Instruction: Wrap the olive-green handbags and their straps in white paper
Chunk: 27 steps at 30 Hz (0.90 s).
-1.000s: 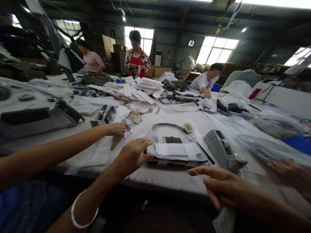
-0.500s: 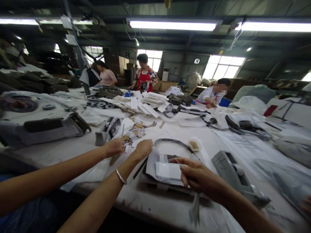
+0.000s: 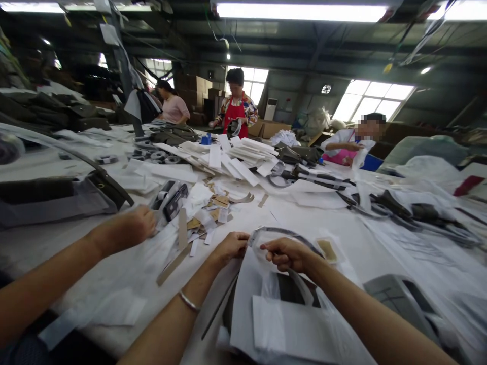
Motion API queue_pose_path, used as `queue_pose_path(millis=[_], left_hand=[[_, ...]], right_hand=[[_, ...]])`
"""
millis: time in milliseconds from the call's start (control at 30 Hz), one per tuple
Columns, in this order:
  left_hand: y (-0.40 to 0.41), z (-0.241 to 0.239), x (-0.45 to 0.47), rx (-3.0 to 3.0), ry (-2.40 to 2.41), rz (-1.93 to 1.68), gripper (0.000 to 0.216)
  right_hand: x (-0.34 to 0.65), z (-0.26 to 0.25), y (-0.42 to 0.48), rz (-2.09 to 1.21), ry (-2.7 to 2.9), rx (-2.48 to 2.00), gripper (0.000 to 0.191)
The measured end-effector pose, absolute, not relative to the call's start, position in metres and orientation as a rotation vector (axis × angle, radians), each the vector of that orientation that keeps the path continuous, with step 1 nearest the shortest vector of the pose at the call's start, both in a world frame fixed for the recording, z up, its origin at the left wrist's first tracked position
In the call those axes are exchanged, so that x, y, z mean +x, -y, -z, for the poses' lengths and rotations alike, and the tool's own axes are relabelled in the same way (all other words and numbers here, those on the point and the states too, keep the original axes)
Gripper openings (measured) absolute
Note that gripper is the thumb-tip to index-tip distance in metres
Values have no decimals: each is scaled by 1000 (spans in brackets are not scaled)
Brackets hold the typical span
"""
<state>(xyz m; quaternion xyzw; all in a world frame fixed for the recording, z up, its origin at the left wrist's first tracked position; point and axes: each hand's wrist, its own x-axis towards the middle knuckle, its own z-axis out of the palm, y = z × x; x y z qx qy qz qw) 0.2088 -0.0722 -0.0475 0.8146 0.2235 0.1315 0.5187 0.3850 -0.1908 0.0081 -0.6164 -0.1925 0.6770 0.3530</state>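
Observation:
A dark handbag (image 3: 228, 317) lies before me, largely covered by white paper (image 3: 243, 299) and a clear-wrapped white sheet (image 3: 289, 327). Its arched handle (image 3: 283, 231) is wrapped in greyish film. My left hand (image 3: 232, 247), with a silver bangle at the wrist, is closed at the handle's left side, fingertips pinching it. Inside the arch, my right hand (image 3: 287, 255) is closed, thumb and forefinger pressed together. A pale curved strip (image 3: 303, 290) hangs from it over the bag; the gripped end is hidden by the fingers.
A co-worker's hand (image 3: 140, 223) reaches in from the left beside a wrapped bag (image 3: 45, 195). Cardboard and paper scraps (image 3: 213, 208) lie ahead, with white strips (image 3: 228, 159) heaped behind. A grey tape dispenser (image 3: 403, 299) stands right, near a small tan-filled dish (image 3: 327, 250).
My right hand has moved up and inward to the handle arch, while my left hand has lowered onto the handle's side. The co-worker's hand has shifted left. My view has shifted down.

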Motion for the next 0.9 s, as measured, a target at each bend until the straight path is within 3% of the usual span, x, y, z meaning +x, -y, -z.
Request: queue_pose_path(millis=[200,433,600,733,900], left_hand=[[71,65,224,1828,-427,-322,40],[74,62,221,2053,-703,-461,21],[81,60,213,2148,-827,-423,17],[82,57,207,2123,-890,-430,18],[79,55,210,1925,-851,-449,9]], right_hand=[[378,19,164,-1948,584,-1560,36],[375,36,164,-1862,670,-1525,23],[369,38,178,-1691,696,-1528,17],[376,47,187,-1372,833,-1768,38],[386,59,196,-1132,920,-1986,40]])
